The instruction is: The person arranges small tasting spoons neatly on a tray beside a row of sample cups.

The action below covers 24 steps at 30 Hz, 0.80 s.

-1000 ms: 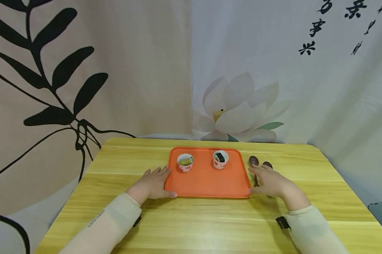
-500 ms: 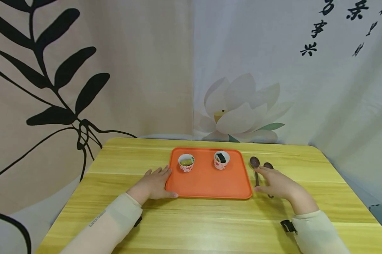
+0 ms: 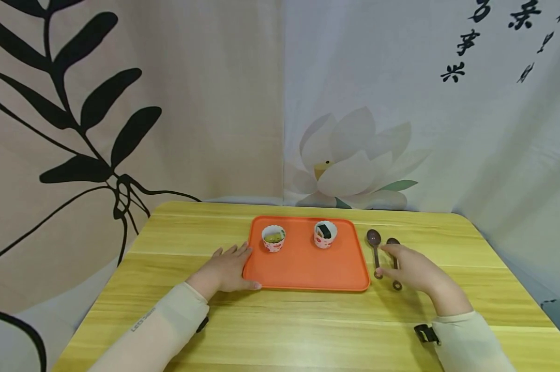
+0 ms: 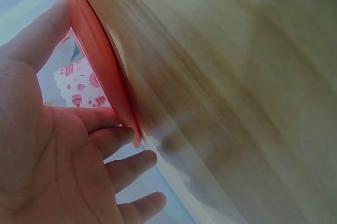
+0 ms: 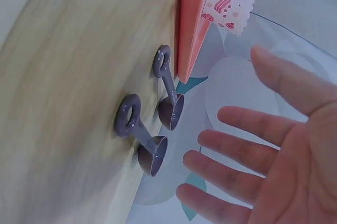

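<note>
My left hand (image 3: 224, 271) rests along the left edge of an orange tray (image 3: 307, 268), its thumb at the front corner and its fingers extended. In the left wrist view, fingers meet the tray's rim (image 4: 100, 50). Two paper cups stand on the tray: the left cup (image 3: 273, 247) holds something yellow-green, the right cup (image 3: 323, 241) a black-and-white piece. Right of the tray lie two dark brown measuring spoons, a left spoon (image 3: 374, 237) and a right spoon (image 3: 397, 285), with ring ends. My right hand (image 3: 414, 268) hovers over the right spoon, fingers spread and holding nothing.
The wooden table (image 3: 280, 330) stretches in front of the tray and out to both sides. Behind it hangs a pale curtain (image 3: 224, 103) printed with leaves, a lotus flower and characters. A dark strap (image 3: 426, 333) sits at the right wrist.
My right hand has drawn away to the right from the tray's right edge, uncovering the left spoon and more of the right one. The left hand stays at the tray.
</note>
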Each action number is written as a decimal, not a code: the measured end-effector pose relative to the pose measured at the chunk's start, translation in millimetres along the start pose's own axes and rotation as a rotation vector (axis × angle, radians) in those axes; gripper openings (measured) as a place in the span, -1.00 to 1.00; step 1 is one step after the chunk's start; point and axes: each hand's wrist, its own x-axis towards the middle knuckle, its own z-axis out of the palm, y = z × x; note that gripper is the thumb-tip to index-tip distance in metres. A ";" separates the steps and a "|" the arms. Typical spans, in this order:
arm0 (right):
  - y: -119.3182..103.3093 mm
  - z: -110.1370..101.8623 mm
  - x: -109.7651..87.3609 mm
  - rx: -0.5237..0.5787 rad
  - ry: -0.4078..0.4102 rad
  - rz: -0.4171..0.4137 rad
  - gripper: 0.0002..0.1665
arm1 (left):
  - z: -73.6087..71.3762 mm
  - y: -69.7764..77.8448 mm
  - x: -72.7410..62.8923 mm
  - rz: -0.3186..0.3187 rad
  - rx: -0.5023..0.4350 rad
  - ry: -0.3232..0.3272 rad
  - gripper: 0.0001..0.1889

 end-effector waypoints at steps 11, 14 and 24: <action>5.1 -1.0 1.4 -0.002 0.074 0.054 -0.29 | 1.6 -2.1 2.0 -0.003 0.009 -0.006 0.11; 7.5 -2.3 1.4 0.001 0.074 0.078 -0.29 | 1.2 -2.1 1.8 -0.006 0.010 -0.008 0.11; 12.5 -3.8 0.2 0.037 0.140 0.130 -0.40 | 2.0 -2.6 0.9 -0.004 0.007 -0.003 0.11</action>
